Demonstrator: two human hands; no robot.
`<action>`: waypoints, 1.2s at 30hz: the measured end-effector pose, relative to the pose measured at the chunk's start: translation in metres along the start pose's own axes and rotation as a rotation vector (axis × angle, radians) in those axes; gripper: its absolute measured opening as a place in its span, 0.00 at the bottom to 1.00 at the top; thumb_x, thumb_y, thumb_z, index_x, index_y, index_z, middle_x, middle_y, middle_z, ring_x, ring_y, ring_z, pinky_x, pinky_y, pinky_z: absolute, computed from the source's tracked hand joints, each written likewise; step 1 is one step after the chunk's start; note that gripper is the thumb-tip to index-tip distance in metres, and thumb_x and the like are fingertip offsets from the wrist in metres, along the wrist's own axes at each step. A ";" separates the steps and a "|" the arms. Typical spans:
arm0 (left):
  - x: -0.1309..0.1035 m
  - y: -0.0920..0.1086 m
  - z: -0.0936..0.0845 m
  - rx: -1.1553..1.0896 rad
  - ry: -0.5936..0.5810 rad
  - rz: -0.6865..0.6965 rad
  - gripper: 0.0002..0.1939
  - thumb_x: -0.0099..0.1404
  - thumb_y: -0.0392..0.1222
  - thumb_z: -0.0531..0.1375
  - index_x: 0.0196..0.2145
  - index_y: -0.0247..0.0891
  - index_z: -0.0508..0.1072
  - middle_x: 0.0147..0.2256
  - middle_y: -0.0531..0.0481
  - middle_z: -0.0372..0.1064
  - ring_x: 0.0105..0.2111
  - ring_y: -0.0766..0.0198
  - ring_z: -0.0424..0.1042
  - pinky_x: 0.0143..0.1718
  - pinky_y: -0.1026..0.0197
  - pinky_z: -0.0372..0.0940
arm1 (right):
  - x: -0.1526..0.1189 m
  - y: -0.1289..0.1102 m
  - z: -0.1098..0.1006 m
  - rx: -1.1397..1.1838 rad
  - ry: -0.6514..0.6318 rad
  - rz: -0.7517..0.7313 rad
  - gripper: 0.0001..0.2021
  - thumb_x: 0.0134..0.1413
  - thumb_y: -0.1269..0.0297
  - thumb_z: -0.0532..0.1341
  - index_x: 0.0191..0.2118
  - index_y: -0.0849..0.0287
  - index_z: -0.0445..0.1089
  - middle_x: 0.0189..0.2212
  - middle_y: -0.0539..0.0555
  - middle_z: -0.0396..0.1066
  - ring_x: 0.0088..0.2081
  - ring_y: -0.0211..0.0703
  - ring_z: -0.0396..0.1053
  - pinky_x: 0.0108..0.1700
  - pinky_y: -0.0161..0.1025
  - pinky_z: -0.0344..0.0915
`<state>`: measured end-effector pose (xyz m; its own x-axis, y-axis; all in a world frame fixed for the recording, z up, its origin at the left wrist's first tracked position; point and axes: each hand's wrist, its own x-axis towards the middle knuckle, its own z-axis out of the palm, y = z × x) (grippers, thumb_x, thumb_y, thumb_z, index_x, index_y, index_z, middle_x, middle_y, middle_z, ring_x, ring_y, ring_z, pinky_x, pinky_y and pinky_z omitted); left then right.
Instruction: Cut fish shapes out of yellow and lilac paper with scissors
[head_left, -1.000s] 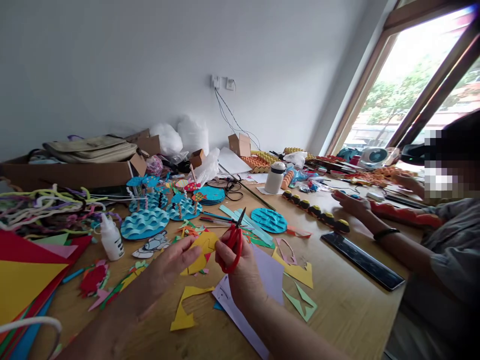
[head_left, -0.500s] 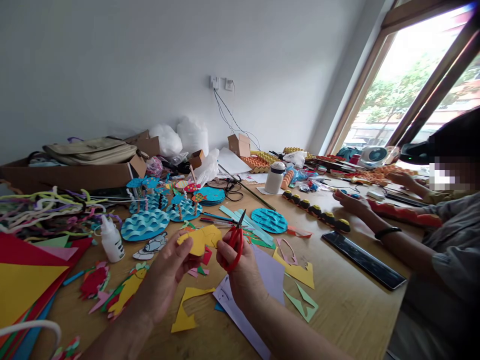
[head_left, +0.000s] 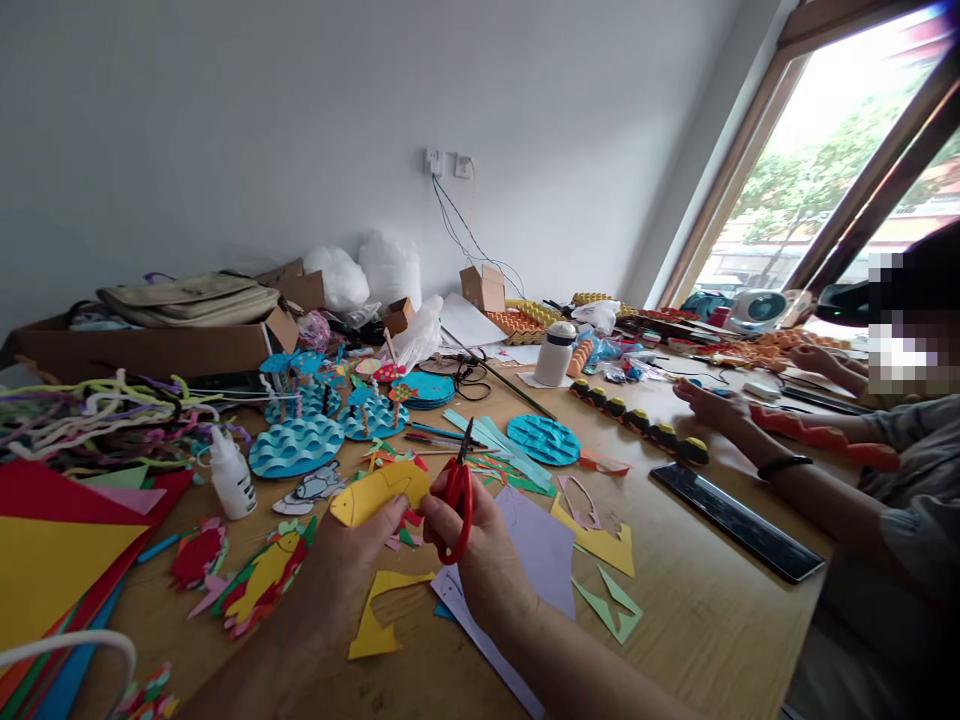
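Observation:
My left hand [head_left: 360, 555] pinches a yellow paper fish [head_left: 375, 492], its drawn eye and gill line facing me at the left end. Red-handled scissors [head_left: 456, 500] are in my right hand [head_left: 484, 560], blades pointing up and away; its fingertips also meet the tail end of the fish. A lilac paper sheet [head_left: 541, 560] with a drawn outline lies under my right hand. Below my left hand is a yellow paper offcut [head_left: 375, 630]. More cut paper fish [head_left: 259, 580] lie in a pile at the left.
A glue bottle [head_left: 231, 478] stands left, near blue wavy paper discs [head_left: 296, 447] and coloured sheets [head_left: 60, 540]. Rightward are a white bottle [head_left: 555, 355], a black phone [head_left: 735, 520] and painted egg-carton strips [head_left: 637, 425]. A co-worker's hand [head_left: 712, 405] works at the right.
The yellow fish has been turned, so its drawn face now shows at the left. My left hand has shifted its grip toward the tail; the scissors have turned more upright.

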<state>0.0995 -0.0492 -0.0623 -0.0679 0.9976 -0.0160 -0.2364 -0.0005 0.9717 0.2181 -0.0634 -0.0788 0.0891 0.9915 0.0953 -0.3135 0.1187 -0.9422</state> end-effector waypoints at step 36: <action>-0.003 0.007 0.006 -0.184 0.192 0.037 0.12 0.43 0.44 0.67 0.27 0.36 0.74 0.25 0.51 0.74 0.30 0.57 0.72 0.37 0.56 0.65 | -0.017 0.011 0.009 -0.393 -0.297 0.001 0.14 0.54 0.59 0.50 0.21 0.57 0.53 0.15 0.43 0.46 0.17 0.31 0.47 0.18 0.29 0.45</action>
<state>0.1034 -0.0514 -0.0540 -0.2587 0.9650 -0.0426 -0.4010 -0.0671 0.9136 0.2047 -0.0788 -0.0879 -0.2025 0.9709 0.1278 0.0720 0.1449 -0.9868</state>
